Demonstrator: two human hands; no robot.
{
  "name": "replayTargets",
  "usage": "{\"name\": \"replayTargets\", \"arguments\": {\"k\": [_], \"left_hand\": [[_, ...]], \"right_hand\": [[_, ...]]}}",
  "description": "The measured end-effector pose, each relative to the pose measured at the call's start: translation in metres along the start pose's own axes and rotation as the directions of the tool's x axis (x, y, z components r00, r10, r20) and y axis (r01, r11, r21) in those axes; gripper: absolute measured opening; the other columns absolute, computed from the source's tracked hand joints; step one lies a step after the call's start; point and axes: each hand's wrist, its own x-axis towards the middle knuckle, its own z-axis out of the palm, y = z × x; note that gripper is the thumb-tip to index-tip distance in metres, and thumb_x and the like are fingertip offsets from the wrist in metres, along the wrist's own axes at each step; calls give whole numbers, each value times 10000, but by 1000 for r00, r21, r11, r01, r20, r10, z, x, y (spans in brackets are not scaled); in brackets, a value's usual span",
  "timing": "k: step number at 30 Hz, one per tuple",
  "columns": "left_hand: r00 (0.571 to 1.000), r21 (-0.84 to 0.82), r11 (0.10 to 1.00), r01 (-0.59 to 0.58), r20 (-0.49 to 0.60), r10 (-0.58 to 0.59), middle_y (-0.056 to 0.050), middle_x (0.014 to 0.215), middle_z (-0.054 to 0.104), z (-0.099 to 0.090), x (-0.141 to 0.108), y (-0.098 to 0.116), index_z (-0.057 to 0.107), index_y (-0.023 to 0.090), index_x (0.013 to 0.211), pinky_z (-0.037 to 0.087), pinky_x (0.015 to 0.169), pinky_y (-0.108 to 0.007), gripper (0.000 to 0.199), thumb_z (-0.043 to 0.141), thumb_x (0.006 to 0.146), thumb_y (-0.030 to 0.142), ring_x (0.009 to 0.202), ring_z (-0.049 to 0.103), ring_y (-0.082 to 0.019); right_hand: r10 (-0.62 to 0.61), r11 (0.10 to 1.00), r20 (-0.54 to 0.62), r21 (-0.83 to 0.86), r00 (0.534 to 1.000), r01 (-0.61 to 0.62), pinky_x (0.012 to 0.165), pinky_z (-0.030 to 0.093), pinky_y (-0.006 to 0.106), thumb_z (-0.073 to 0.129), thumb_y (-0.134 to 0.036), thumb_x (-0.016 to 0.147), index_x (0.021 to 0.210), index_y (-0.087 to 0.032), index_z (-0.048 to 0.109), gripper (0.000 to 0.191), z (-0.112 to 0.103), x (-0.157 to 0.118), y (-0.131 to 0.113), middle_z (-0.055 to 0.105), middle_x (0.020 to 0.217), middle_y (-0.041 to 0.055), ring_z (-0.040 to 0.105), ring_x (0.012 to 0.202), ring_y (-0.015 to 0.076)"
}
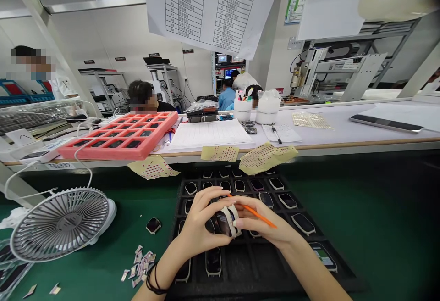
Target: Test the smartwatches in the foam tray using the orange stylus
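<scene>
Above a black compartment tray point(261, 264), my left hand point(197, 227) grips a pale-framed watch point(225, 222) between thumb and fingers. My right hand point(261, 218) closes on the watch's right side, its thumb near the edge, and also holds a thin orange stick point(257, 215) that slants down to the right. A second pale rim shows beside the first, and whether it is another watch is hard to tell. Square watches fill many tray compartments, among them one with a lit screen point(321, 255) at the lower right.
A fan point(65, 223) stands at the left on the green mat point(103, 278), near a loose watch point(153, 225) and small paper pieces point(140, 264). A shelf edge point(192, 155) crosses beyond the tray, bearing a red foam tray point(144, 152). Several people are farther back.
</scene>
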Motion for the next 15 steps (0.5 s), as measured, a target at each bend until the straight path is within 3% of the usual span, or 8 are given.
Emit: {"name": "replayTargets", "arguments": {"k": [4, 12, 15], "left_hand": [[1000, -3, 1000, -22, -8, 22, -87, 1228, 575, 2, -2, -2, 513, 272, 1243, 405, 981, -450, 642, 680, 649, 97, 1151, 507, -292], [998, -43, 998, -44, -36, 42, -72, 1159, 636, 2, 0, -1, 529, 260, 1232, 442, 941, -433, 659, 668, 616, 72, 1111, 536, -283], [997, -59, 996, -62, -50, 60, -68, 1106, 668, 3, 1, 0, 538, 264, 1217, 463, 907, -439, 635, 667, 624, 76, 1084, 558, -291]], "right_hand": [[16, 997, -34, 73, 999, -13, 779, 509, 321, 819, -301, 658, 1036, -204, 671, 417, 0, 1, 4, 654, 906, 39, 622, 840, 191], [5, 993, 41, 116, 999, -10, 836, 500, 355, 783, -231, 712, 1136, -221, 620, 453, 10, 0, 1, 663, 955, 40, 636, 900, 208], [4, 989, 12, 145, 1000, -6, 819, 512, 365, 787, -245, 703, 1110, -212, 625, 439, 15, 0, 1, 675, 930, 38, 652, 894, 224]]}}
